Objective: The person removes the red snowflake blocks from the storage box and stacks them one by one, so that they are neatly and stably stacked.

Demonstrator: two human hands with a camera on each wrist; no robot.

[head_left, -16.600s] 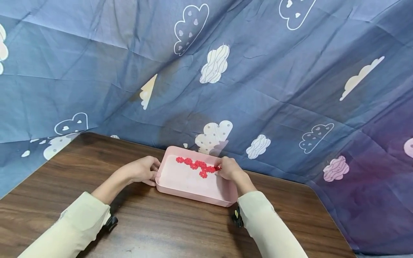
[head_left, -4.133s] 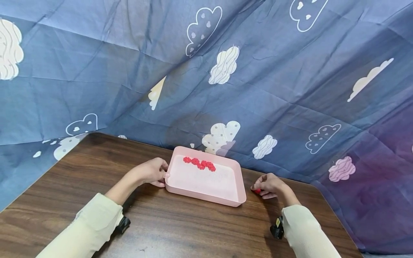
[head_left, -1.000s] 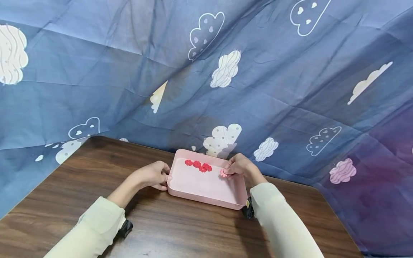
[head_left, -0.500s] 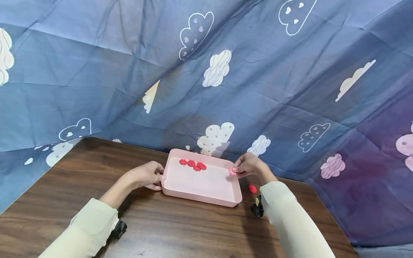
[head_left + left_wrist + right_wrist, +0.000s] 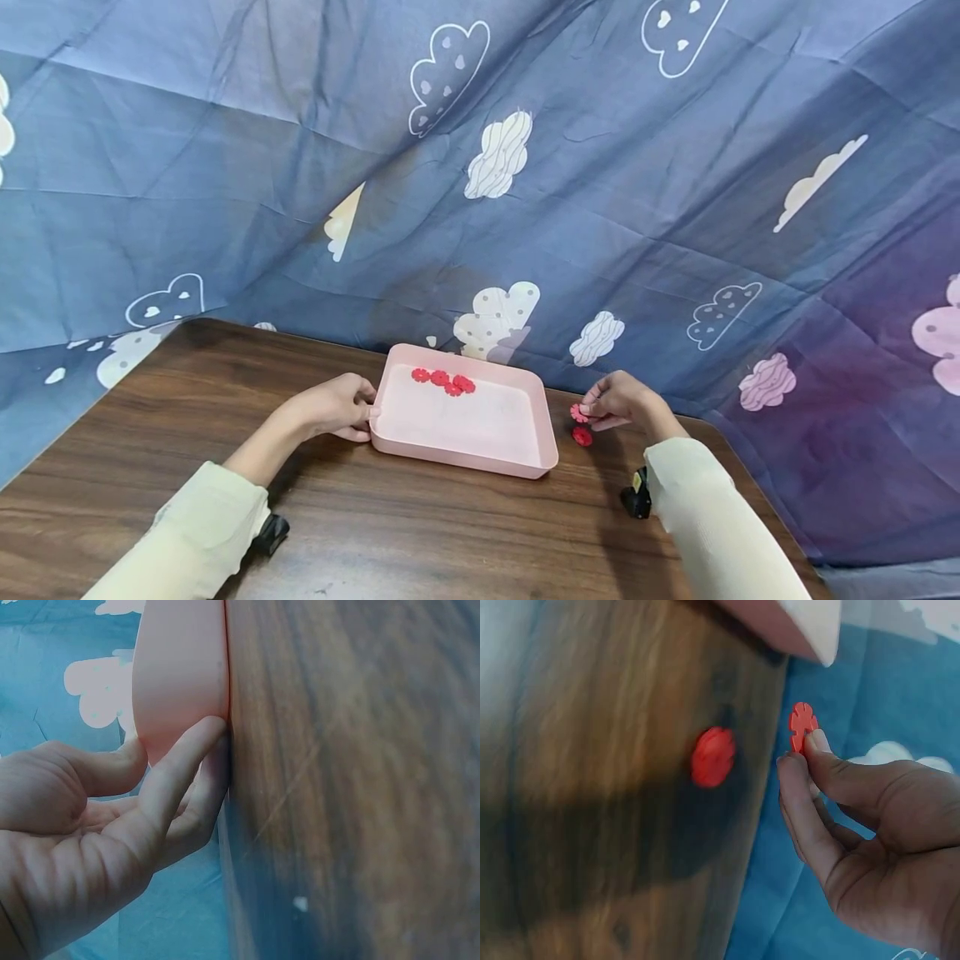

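A shallow pink tray (image 5: 465, 460) lies on the table, with several red flower-shaped interlocking discs (image 5: 439, 378) along the far left of its floor. My left hand (image 5: 332, 408) grips the tray's left end; in the left wrist view its thumb is at the rim and its fingers (image 5: 184, 761) are against the outer wall. Right of the tray, my right hand (image 5: 621, 400) pinches a red interlocking disc (image 5: 802, 720) between thumb and fingers, raised off the table. Just below it, more red discs (image 5: 713, 757) lie on the tabletop, seemingly stacked; how many I cannot tell.
The brown wooden table (image 5: 420, 533) has a blue cloth (image 5: 637, 167) with cloud prints hanging behind it. Its right edge (image 5: 772, 508) runs beyond my right arm. A dark wrist device (image 5: 637, 495) sits at the right cuff.
Since a second ago, my right hand has carried the disc rightward out of the tray to above the discs on the table. Fewer discs lie in the tray than earlier. The left hand stays at its end.
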